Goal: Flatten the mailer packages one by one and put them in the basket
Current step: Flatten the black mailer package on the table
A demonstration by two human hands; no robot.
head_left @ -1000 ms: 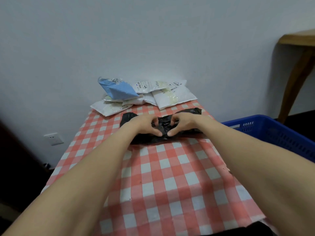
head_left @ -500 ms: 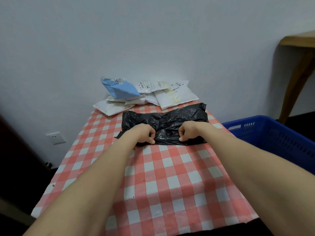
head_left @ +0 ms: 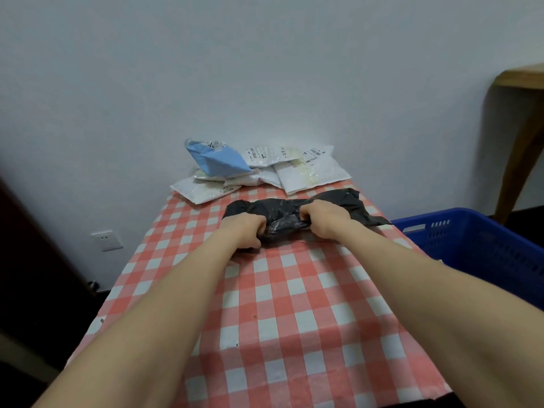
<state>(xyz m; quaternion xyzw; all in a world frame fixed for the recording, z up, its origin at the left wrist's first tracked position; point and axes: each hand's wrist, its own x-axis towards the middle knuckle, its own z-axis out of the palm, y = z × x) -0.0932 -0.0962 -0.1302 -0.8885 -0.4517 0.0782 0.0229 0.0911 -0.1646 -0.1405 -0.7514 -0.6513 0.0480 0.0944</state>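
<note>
Both grips are curled tight on the black mailer [head_left: 282, 214]: the left hand [head_left: 245, 232] bunches its near edge, and the right hand [head_left: 322, 219] clutches it just beside, knuckles up, with a short stretch of crumpled plastic between them. The mailer lies on the counter [head_left: 294, 290], which is covered by a red-and-white checked cloth, and its ends stick out past either grip. Beyond the grips, against the wall, white mailers [head_left: 312, 172] lie heaped with a blue mailer [head_left: 217, 160] on top. Right of the right grip, off the counter's edge, stands the basket [head_left: 471, 240].

checked table [head_left: 294, 304] bears black mailer [head_left: 282, 214], white mailers [head_left: 309, 172].
</note>
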